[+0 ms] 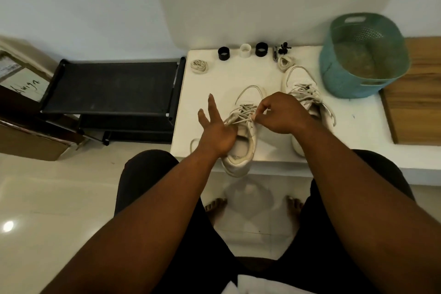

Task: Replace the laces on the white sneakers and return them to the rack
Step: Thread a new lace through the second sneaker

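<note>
Sneaker being laced (241,148): white, on the white table (238,74), heel overhanging the near edge, directly under both hands.
Left hand (216,133): rests on the shoe's left side, two fingers spread and pointing away; its thumb is hidden.
Right hand (281,114): fingers curled, pinching a lace end (260,113) above the eyelets.
Second sneaker (305,100): right of the first, partly covered by the right forearm.
Rack (112,88): black, left of the table.
Spare laces (198,66): coiled at the far left corner.
</note>
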Demonstrator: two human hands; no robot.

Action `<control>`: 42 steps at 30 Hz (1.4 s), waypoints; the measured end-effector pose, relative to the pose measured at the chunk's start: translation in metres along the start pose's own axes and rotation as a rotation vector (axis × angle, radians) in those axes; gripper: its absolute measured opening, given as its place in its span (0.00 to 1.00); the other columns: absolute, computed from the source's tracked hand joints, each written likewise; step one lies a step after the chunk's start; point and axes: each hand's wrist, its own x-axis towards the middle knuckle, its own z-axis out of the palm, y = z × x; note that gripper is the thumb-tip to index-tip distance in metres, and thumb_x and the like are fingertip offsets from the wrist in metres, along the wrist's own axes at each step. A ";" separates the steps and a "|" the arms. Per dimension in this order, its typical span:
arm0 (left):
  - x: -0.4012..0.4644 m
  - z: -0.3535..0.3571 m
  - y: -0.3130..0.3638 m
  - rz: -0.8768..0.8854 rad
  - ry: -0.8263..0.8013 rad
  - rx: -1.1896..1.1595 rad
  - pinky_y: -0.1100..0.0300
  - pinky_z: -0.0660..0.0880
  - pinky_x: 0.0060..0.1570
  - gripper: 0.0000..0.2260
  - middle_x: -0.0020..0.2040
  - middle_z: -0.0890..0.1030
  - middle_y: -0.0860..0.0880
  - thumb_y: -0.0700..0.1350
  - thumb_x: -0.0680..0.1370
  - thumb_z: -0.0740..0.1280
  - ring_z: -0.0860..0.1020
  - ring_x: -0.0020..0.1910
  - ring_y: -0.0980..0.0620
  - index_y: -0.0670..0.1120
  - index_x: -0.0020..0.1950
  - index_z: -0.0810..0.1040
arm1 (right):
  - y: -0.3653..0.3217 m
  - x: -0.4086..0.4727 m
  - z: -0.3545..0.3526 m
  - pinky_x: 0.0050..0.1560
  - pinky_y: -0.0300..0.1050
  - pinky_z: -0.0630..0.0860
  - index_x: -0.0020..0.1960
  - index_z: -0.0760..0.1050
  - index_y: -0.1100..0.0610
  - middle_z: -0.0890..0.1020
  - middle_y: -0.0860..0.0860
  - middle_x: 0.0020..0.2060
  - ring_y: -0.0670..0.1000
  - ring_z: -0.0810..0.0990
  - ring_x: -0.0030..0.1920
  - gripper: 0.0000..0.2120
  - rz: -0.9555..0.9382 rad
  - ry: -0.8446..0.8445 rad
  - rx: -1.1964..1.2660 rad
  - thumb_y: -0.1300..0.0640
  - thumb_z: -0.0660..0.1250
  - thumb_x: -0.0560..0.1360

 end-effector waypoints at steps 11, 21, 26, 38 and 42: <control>-0.018 0.001 -0.002 -0.003 0.031 0.151 0.57 0.68 0.51 0.45 0.81 0.34 0.38 0.47 0.79 0.68 0.80 0.59 0.37 0.60 0.82 0.36 | -0.005 -0.017 0.019 0.47 0.46 0.71 0.47 0.77 0.56 0.84 0.52 0.50 0.53 0.80 0.53 0.10 0.217 0.228 0.875 0.56 0.59 0.83; -0.014 -0.002 -0.003 0.002 -0.015 0.090 0.53 0.73 0.60 0.48 0.82 0.35 0.40 0.47 0.78 0.70 0.78 0.64 0.38 0.62 0.81 0.34 | 0.001 -0.023 0.021 0.43 0.41 0.70 0.51 0.79 0.50 0.82 0.48 0.39 0.47 0.78 0.41 0.06 0.037 0.268 0.231 0.49 0.69 0.78; -0.015 -0.003 -0.004 -0.022 -0.012 0.090 0.51 0.73 0.63 0.47 0.82 0.36 0.40 0.49 0.78 0.69 0.75 0.68 0.37 0.61 0.81 0.34 | -0.003 -0.027 0.018 0.41 0.44 0.70 0.39 0.81 0.52 0.83 0.50 0.37 0.53 0.80 0.42 0.11 0.069 0.228 0.046 0.47 0.71 0.76; -0.015 -0.001 -0.007 -0.034 0.013 0.134 0.55 0.62 0.55 0.46 0.82 0.39 0.41 0.54 0.80 0.68 0.73 0.70 0.39 0.60 0.82 0.35 | 0.002 -0.022 0.010 0.38 0.46 0.64 0.42 0.71 0.56 0.75 0.48 0.37 0.53 0.75 0.41 0.17 0.217 0.186 0.149 0.45 0.74 0.73; -0.015 0.000 -0.007 -0.034 0.020 0.146 0.56 0.63 0.55 0.46 0.83 0.40 0.40 0.55 0.80 0.68 0.74 0.69 0.39 0.60 0.82 0.35 | -0.002 -0.023 0.007 0.54 0.50 0.75 0.70 0.68 0.53 0.81 0.56 0.56 0.60 0.79 0.59 0.31 0.199 0.145 0.071 0.45 0.75 0.72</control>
